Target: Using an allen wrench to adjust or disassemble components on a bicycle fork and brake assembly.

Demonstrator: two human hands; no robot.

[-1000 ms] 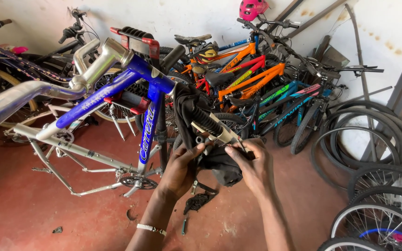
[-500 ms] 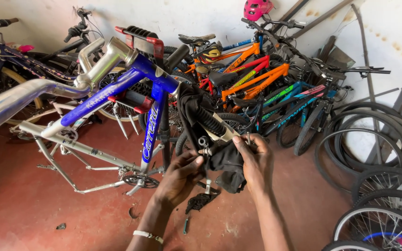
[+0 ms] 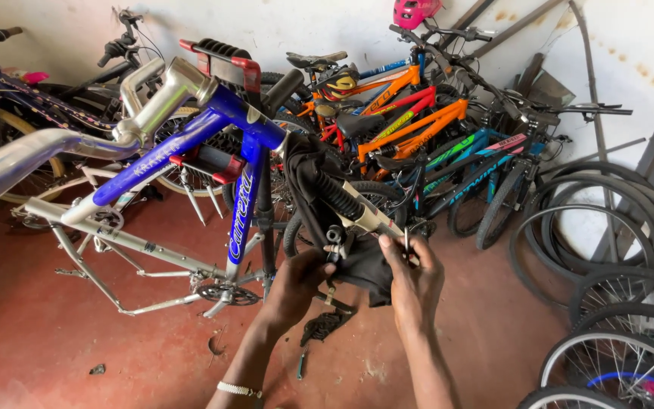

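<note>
Beneath the glossy blue frame (image 3: 244, 204), both hands (image 3: 300, 284) (image 3: 410, 276) grip a ribbed black suspension fork (image 3: 346, 208).

Two hands (image 3: 297, 284), one blue frame (image 3: 244, 204), one pink helmet (image 3: 414, 11).

Orange bikes (image 3: 418, 113) at wall, pink helmet (image 3: 412, 12), loose wheels (image 3: 615, 356) rt

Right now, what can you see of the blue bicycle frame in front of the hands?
The glossy blue bicycle frame, metal by its look, carries white lettering on its tubes. It has no wheels; a bare chainring hangs near the red floor. A silver handlebar sticks out from it toward the camera. The left hand and right hand work on a black suspension fork beside the frame; I cannot tell whether they touch the frame.
</note>
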